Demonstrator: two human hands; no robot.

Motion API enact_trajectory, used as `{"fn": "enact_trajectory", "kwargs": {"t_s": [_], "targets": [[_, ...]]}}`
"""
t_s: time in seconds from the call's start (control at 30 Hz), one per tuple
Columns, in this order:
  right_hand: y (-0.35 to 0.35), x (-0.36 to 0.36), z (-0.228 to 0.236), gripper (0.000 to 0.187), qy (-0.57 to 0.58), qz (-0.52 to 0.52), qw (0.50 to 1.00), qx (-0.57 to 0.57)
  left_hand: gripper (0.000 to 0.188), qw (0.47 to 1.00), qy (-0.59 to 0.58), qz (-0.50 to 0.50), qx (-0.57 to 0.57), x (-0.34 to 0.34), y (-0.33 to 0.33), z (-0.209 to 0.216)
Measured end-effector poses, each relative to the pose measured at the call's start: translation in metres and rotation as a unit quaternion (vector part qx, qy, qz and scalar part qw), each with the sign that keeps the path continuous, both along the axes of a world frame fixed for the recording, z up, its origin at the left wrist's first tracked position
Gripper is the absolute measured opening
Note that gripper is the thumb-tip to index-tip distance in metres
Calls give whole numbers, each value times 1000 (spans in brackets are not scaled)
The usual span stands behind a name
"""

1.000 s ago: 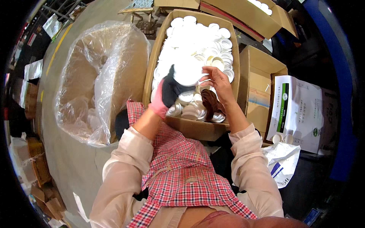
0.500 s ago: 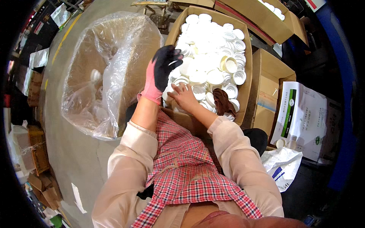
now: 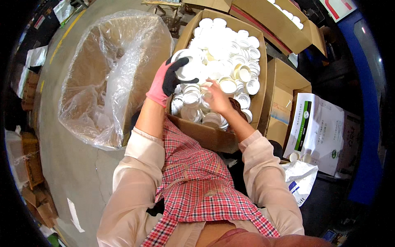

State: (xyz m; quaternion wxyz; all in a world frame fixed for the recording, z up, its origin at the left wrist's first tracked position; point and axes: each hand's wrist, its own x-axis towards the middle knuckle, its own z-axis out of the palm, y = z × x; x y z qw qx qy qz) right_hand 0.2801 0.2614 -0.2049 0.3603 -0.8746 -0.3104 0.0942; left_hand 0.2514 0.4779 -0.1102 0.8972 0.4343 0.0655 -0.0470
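Two hands are showing, both yours. Your left hand (image 3: 166, 80), in one black-and-pink glove, is gripping one white lid (image 3: 190, 71), thumb and fingers spread around its edge; that lid is sitting over the left side of the big carton (image 3: 201, 138). Your right hand (image 3: 217, 99), bare, is hovering over or touching the lid pile (image 3: 222, 49) near the carton's front; it's blurring, so can't tell how wide it is or whether it's holding anything. Pile is running to dozens, overlapping and glaring, no exact count. One dark brown item (image 3: 236, 104) is lying there, mostly hiding behind your right forearm. One box with a clear plastic liner (image 3: 142, 78) is standing just left of the carton; one open box (image 3: 284, 88) is standing just right. Farther right: one white printed box (image 3: 319, 127), two small round white pieces (image 3: 294, 157), one white bag (image 3: 302, 175).
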Motion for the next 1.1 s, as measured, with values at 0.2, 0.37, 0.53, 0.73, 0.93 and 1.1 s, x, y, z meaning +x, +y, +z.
{"fn": "enact_trajectory", "kwargs": {"t_s": [0.2, 0.37, 0.53, 0.73, 0.93, 1.1], "targets": [[-2, 3, -78, 27, -124, 118, 982, -77, 78, 948, -194, -103, 232, 14, -6, -11], [-40, 14, 45, 22, -21, 81, 976, 203, 72, 946, -229, -74, 217, 24, -9, -45], [-59, 3, 74, 77, 235, -79, 806, 538, 66, 921, -212, -39, 324, 18, -47, -30], [-70, -4, 97, 67, -56, -44, 935, 348, 86, 829, -299, 29, 472, 4, -74, -8], [-62, -11, 100, 70, -160, -18, 966, 200, 87, 945, -200, -74, 248, 1, -96, -28], [-62, -12, 99, 71, -198, -40, 959, 196, 85, 878, -290, -41, 379, -1, -94, -22]]}}
